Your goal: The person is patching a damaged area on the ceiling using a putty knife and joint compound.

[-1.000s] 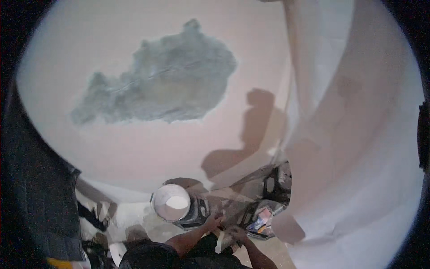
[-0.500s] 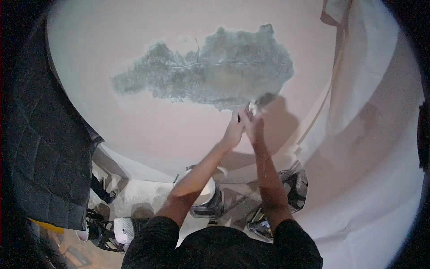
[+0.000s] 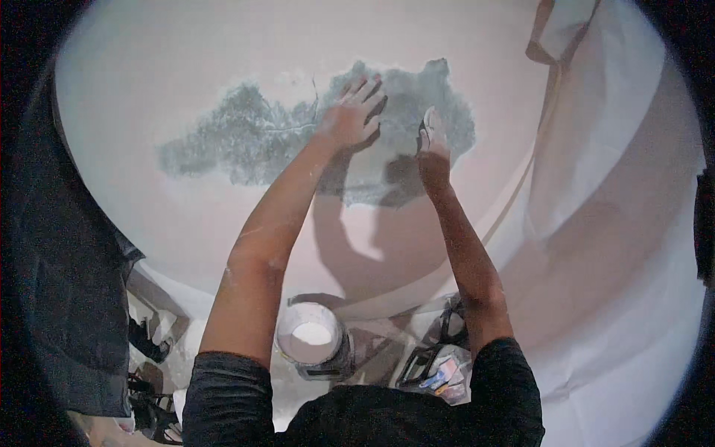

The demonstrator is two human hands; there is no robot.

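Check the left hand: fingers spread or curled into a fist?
Spread: the left hand shows fingers fanned apart over the grey patch.

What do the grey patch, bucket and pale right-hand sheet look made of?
Patch: probably plaster or filler, matte; mottled grey with ragged, chalky edges.
Bucket: likely plastic, finish unclear; smooth, round, pale wall.
Sheet: paper or plastic film, mostly dull; its creases and soft folds fit both, so I can't tell which.

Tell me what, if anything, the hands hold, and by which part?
The left hand, spread over the grey patch, holds nothing; for the right hand, I can't tell.
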